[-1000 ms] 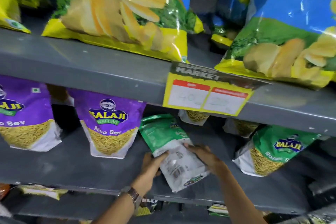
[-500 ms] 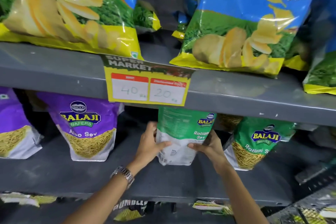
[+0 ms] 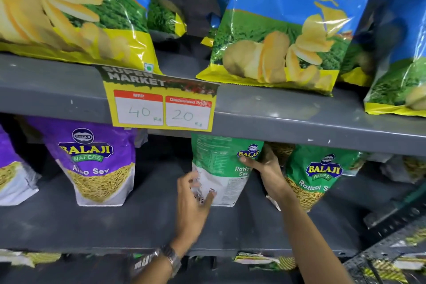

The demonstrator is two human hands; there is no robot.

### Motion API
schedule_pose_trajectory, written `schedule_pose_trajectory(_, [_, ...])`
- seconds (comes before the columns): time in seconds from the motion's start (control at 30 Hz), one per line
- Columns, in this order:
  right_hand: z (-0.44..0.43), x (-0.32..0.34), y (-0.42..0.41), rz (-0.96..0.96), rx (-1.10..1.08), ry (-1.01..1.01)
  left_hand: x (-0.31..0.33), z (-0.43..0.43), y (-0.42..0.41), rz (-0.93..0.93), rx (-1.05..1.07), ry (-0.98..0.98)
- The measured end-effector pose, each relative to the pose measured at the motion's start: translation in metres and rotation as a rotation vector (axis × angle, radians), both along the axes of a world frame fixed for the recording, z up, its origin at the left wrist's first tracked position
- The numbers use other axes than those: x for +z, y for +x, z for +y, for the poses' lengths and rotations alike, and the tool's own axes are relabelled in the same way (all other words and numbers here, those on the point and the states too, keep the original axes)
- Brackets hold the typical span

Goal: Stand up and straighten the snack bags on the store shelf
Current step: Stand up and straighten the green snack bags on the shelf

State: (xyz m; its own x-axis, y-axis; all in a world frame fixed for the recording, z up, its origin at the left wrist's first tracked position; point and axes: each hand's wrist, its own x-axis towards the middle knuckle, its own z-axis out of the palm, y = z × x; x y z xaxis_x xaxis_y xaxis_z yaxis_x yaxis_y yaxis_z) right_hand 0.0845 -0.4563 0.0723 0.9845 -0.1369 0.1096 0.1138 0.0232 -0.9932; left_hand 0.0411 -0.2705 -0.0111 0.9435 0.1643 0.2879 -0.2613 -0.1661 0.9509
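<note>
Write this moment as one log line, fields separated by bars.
step: stand green bag | green bag: upright on middle shelf | left hand: open, at lower left edge | right hand: on upper right edge

Single head-worn view, aimed forward and slightly down at the grey shelf (image 3: 69, 226), seen from close range.

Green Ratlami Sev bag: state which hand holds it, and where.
The right hand grips the green Ratlami Sev bag at its upper right edge; the left hand touches its lower left corner.

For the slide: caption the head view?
Both hands, left hand and right hand, steady an upright green bag on the shelf.
</note>
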Motion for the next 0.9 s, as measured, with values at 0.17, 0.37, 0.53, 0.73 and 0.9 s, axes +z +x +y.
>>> schedule_pose_trajectory(0.17, [0.012, 0.002, -0.013, -0.033, -0.086, -0.028, -0.01, -0.04, -0.028, 0.022, -0.108, -0.053])
schedule_pose_trajectory(0.37, [0.016, 0.002, -0.045, -0.066, -0.02, -0.007, -0.009, -0.044, -0.02, 0.093, -0.223, -0.02])
schedule_pose_trajectory(0.53, [0.015, -0.001, -0.066, -0.023, 0.1, -0.025, -0.006, -0.041, -0.004, 0.109, -0.324, 0.029])
schedule_pose_trajectory(0.73, [-0.001, 0.002, -0.063, -0.011, 0.071, -0.048, -0.003, -0.032, 0.02, 0.208, -0.258, 0.175])
schedule_pose_trajectory(0.9, [-0.016, -0.01, -0.032, -0.028, -0.212, -0.164, 0.011, -0.015, 0.035, 0.103, -0.304, 0.225])
